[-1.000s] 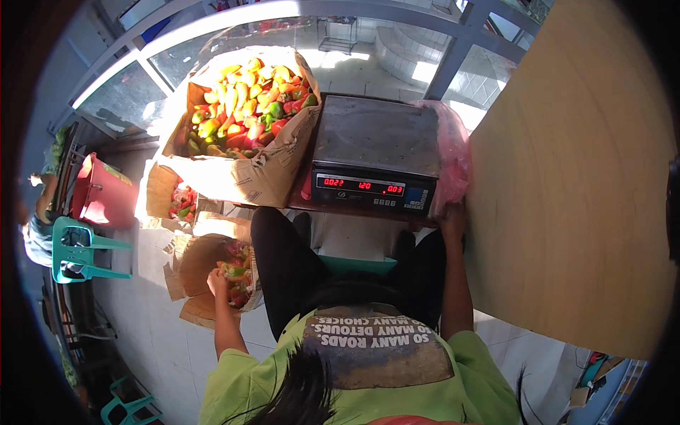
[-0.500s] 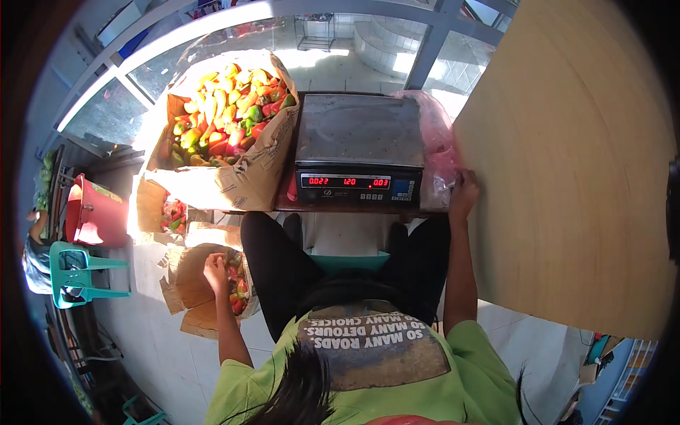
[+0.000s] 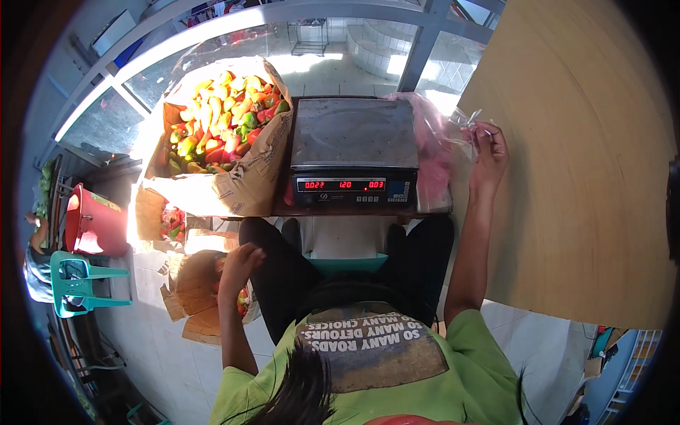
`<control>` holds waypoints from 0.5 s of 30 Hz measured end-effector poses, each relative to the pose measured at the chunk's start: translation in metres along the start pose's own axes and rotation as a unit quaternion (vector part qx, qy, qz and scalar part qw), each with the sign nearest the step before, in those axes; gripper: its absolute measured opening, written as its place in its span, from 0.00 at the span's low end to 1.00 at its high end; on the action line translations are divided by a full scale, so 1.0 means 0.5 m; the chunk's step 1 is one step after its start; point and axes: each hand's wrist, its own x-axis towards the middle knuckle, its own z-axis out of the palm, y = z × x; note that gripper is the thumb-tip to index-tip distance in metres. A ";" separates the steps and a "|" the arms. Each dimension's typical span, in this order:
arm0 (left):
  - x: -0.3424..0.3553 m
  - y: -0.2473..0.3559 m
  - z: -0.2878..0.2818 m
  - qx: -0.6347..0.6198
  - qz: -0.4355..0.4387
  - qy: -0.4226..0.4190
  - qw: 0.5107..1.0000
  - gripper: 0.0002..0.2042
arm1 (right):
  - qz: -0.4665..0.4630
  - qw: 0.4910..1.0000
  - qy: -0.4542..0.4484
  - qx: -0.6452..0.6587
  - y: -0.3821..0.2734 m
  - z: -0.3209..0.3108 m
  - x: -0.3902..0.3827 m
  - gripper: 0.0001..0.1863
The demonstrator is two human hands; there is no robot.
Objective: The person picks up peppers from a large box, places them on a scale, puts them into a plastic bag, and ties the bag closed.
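Observation:
My right hand (image 3: 491, 152) is closed in a pinch on a thin clear plastic bag (image 3: 464, 134), lifted at the right of the scale. Beneath it lies a pink plastic bundle (image 3: 430, 159) along the scale's right side. My left hand (image 3: 242, 263) hovers by my left thigh, above a small cardboard box (image 3: 195, 280) of peppers. Its fingers are slightly bent and apart, with nothing seen in them. Ahead stands a black digital scale (image 3: 354, 134), its metal plate bare and its red display lit. A large carton (image 3: 244, 188) full of red, orange and green peppers is left of it.
A tan wooden panel (image 3: 574, 177) fills the right side. At the left are a red bin (image 3: 95, 223) and a green plastic chair (image 3: 88, 283), with another person's arm (image 3: 39, 234) beyond. A smaller pack of peppers (image 3: 172, 223) sits below the carton. Glass panes (image 3: 312, 57) stand behind.
My right hand has moved up and away from the scale's front corner, drawing out the clear bag. My left hand has risen from the small box and shifted right, toward my thigh.

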 end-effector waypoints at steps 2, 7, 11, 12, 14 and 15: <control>0.023 0.058 0.028 -0.097 0.080 0.002 0.992 0.11 | 0.020 0.998 -0.018 0.052 -0.027 0.020 -0.022 0.04; 0.083 0.220 0.087 -0.207 0.222 0.050 0.952 0.21 | 0.119 0.976 -0.136 0.125 -0.068 0.058 -0.086 0.03; 0.103 0.357 0.091 -0.151 0.400 0.115 0.897 0.36 | 0.153 0.955 -0.245 0.063 -0.103 0.098 -0.121 0.05; 0.109 0.378 0.101 -0.151 0.400 0.117 0.896 0.36 | 0.152 0.955 -0.247 0.063 -0.102 0.103 -0.125 0.05; 0.114 0.411 0.118 -0.075 0.443 0.090 0.889 0.32 | 0.179 0.913 -0.367 0.002 -0.096 0.107 -0.130 0.05; 0.115 0.414 0.127 -0.074 0.443 0.093 0.889 0.32 | 0.216 0.890 -0.402 0.002 -0.095 0.115 -0.130 0.06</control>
